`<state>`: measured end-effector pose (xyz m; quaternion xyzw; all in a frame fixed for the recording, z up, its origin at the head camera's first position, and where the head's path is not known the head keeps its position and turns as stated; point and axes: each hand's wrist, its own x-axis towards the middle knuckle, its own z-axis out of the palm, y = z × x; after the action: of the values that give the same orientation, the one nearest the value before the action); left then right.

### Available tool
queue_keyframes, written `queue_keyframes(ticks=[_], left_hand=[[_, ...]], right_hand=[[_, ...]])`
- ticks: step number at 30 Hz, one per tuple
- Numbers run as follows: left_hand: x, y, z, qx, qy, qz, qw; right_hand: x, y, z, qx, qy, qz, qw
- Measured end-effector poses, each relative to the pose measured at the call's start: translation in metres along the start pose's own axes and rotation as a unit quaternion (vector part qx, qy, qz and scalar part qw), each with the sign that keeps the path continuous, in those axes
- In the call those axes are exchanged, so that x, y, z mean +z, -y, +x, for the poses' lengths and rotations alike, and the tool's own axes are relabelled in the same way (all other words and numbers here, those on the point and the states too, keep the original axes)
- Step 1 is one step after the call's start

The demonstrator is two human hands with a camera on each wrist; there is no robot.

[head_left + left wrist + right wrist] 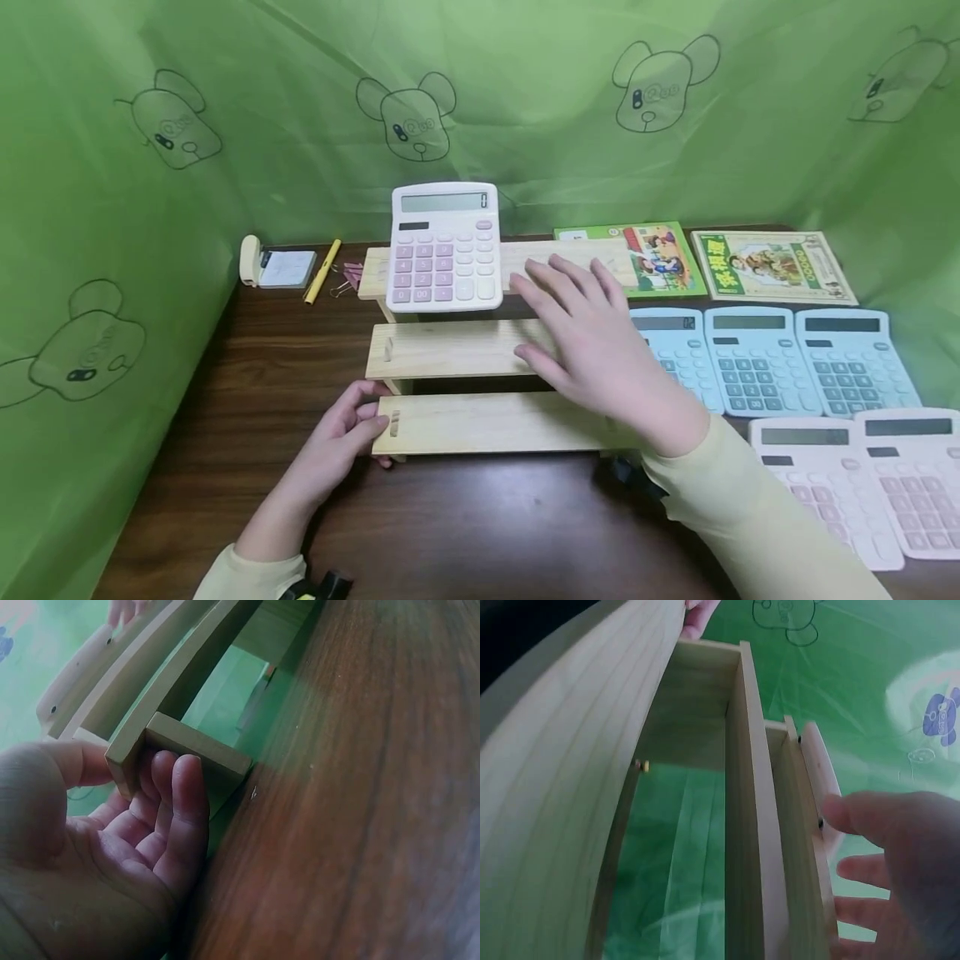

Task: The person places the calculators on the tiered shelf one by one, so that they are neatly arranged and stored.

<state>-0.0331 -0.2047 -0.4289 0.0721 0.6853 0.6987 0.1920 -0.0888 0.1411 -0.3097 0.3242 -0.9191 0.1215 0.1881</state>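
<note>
A three-step wooden rack (480, 421) stands on the dark table, its lowest step toward me. My left hand (337, 442) grips the left end of that step; in the left wrist view its thumb lies on the board and the other fingers (189, 791) curl underneath. A white calculator (446, 287) with lilac keys sits at the left of the top step, its display showing 0. Over the rack's right half, my right hand (592, 346) hovers with spread fingers, holding nothing. Its thumb (851, 814) overlaps the calculator's edge (821, 772) in the right wrist view; contact cannot be told.
Blue calculators (752, 367) stand in a row right of the rack, with white-and-pink calculators (817, 479) nearer me. Behind them lie a green picture book (667, 254) and another book (772, 267). At the back left are a notepad (287, 269), a yellow pen (322, 271) and pink binder clips (352, 275).
</note>
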Motion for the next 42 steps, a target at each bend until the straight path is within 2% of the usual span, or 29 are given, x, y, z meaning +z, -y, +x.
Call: queue_keyframes(ticks=[9,16,21,23,27,33,38,42], left_hand=[[0.002,-0.001,0.001,0.018,0.007,0.007,0.9998],[0.004,-0.001,0.001,0.021,0.012,0.004,0.9997],[0.006,-0.001,0.002,0.022,0.013,0.008,0.9996],[0.005,-0.001,0.002,0.022,0.009,0.009,0.9997],[0.004,-0.001,0.001,0.017,0.006,0.008,0.9998],[0.007,0.0,0.008,0.02,0.011,0.014,0.9996],[0.005,0.001,0.006,0.02,0.015,0.018,0.9995],[0.002,0.004,0.002,0.027,0.016,0.016,0.9994]], right_hand=[[-0.014,-0.02,-0.026,0.01,-0.007,-0.029,0.999],[-0.024,-0.038,-0.046,0.01,-0.007,-0.01,1.0],[-0.031,-0.05,-0.057,0.02,-0.029,0.027,0.999],[-0.033,-0.054,-0.061,0.027,-0.022,0.04,0.999],[-0.037,-0.062,-0.067,0.067,0.035,0.038,0.996],[-0.042,-0.078,-0.076,0.163,0.137,0.0,0.977],[-0.03,-0.081,-0.079,0.177,0.241,-0.025,0.954],[-0.015,-0.08,-0.079,0.202,0.263,-0.054,0.942]])
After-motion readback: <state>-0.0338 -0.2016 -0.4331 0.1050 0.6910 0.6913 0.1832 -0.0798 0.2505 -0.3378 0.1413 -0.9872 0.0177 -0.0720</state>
